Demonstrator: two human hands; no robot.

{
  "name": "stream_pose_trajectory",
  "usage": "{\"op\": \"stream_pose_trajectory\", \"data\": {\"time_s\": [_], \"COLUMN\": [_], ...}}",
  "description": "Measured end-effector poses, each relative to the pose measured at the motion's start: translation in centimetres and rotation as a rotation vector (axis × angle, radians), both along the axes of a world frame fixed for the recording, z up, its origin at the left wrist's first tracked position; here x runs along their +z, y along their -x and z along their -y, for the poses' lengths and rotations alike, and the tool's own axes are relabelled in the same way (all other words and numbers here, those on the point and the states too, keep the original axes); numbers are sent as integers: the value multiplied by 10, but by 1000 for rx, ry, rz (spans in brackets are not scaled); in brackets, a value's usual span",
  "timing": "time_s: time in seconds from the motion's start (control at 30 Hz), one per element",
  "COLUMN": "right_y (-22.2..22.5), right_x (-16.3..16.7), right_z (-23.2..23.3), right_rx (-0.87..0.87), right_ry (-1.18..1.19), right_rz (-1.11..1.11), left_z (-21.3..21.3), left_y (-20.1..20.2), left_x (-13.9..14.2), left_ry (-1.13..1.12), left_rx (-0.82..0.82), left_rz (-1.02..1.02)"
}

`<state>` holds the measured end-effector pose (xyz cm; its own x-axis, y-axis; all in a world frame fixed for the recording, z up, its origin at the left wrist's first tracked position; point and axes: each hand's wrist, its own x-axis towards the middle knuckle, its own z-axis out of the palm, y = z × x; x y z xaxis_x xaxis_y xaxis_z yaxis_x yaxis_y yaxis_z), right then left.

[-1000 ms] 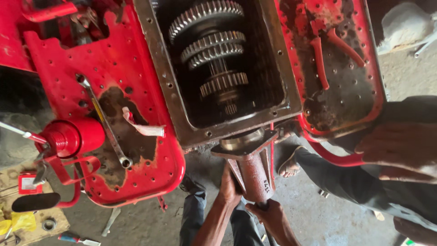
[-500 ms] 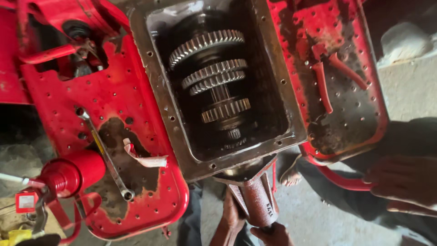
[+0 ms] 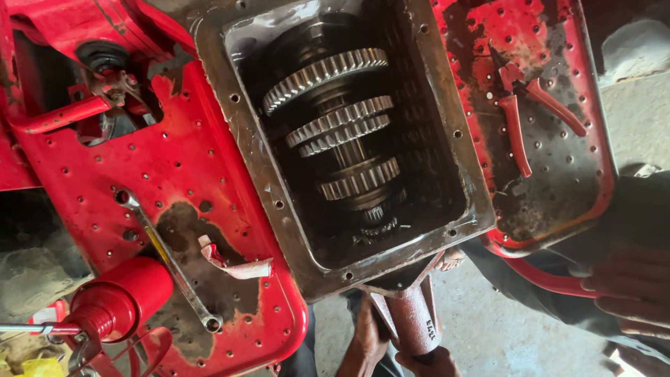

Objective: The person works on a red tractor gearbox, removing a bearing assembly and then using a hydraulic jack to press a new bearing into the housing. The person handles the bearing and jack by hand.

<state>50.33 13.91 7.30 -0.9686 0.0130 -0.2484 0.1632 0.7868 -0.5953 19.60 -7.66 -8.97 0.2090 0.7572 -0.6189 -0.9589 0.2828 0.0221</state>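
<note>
Two red perforated platforms (image 3: 174,160), concrete floor (image 3: 488,328)

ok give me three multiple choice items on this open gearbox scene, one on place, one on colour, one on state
1. Where does the long steel spanner lie?
A. on the left red perforated plate
B. inside the gearbox
C. on the floor

2. What colour are the handles of the pliers?
A. blue
B. red
C. yellow

3. How is the grimy metal gearbox housing?
A. closed by a lid
B. open, toothed steel gears showing
C. wrapped in cloth

Answers: 1 A, the spanner rests flat on the plate beside the housing. 2 B, both handles are red. 3 B, no cover sits on top and the gear teeth are in plain sight.
</note>
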Motion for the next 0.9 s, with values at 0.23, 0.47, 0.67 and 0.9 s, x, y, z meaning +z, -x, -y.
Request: {"op": "stream_pose_trajectory", "data": {"time_s": [0.23,0.47,0.67,0.9], "right_y": [-107,-70,-132,-122], "right_x": [-4,15,-11,1], "right_z": [-45,-48,-37,-38], "right_rx": [237,190,246,213], "right_ry": [-125,-102,-100,-73], "right_rz": [-159,-238,-57,-107], "left_z": [-1,7,9,-7], "left_y": [2,-1,-1,5], "left_x": [3,-8,-11,-1], "left_ry": [70,144,129,202], "left_rx": [-20,-37,10,-32], "left_rz": [10,35,22,121]}}
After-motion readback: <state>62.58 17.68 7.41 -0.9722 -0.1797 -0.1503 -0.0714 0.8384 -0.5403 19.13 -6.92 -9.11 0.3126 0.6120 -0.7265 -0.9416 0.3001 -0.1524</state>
